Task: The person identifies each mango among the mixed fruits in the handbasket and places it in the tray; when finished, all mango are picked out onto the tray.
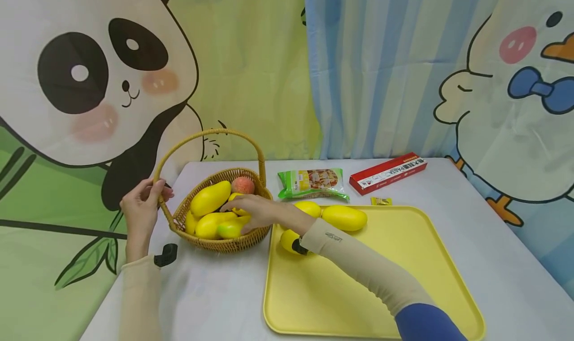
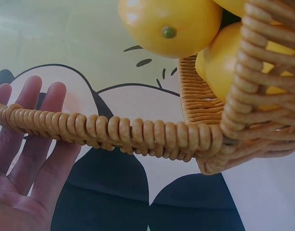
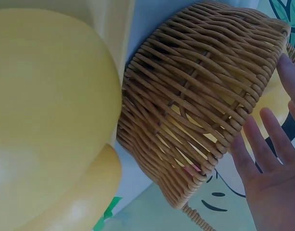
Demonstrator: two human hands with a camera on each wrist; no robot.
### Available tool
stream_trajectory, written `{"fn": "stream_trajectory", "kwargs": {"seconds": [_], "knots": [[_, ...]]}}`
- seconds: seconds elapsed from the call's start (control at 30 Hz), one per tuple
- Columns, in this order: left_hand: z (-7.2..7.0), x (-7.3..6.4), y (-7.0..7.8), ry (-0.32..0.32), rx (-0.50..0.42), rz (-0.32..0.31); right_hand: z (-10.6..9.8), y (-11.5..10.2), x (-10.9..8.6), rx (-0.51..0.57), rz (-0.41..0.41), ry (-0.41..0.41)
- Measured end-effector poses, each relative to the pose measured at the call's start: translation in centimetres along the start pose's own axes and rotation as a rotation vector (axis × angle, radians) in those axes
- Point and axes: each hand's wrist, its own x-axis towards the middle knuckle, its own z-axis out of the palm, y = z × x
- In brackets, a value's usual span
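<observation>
A wicker basket (image 1: 251,241) stands on the table with several yellow mangoes (image 1: 211,198) and a reddish peach (image 1: 242,185) in it. My left hand (image 1: 141,206) holds the left side of the basket's arched handle (image 1: 211,131). In the left wrist view, its fingers (image 2: 54,103) lie behind the handle. My right hand (image 1: 260,211) reaches over the basket's right rim, above the fruit. Its fingers (image 3: 270,139) look fairly straight in the right wrist view. By its thumb lies a fruit with a green end (image 1: 229,229). Fruit under this hand is partly hidden.
Right of the basket lies a yellow tray (image 1: 358,291) with more mangoes (image 1: 344,218) at its back left, partly behind my right forearm. Behind it are a green food packet (image 1: 314,183), a red pasta box (image 1: 387,173) and a small yellow wrapped piece (image 1: 381,201). Printed curtains hang behind.
</observation>
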Motion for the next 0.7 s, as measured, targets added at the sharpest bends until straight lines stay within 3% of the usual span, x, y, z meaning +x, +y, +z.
{"fn": "stream_trajectory", "kwargs": {"seconds": [0.4,0.7], "knots": [[0.05,0.04,0.19,0.000,-0.041,-0.007,0.79,0.19,0.95,0.005,0.006,-0.087],[0.05,0.14,-0.16,0.012,-0.022,-0.013,0.78,0.36,1.11,-0.021,0.012,-0.180]]}}
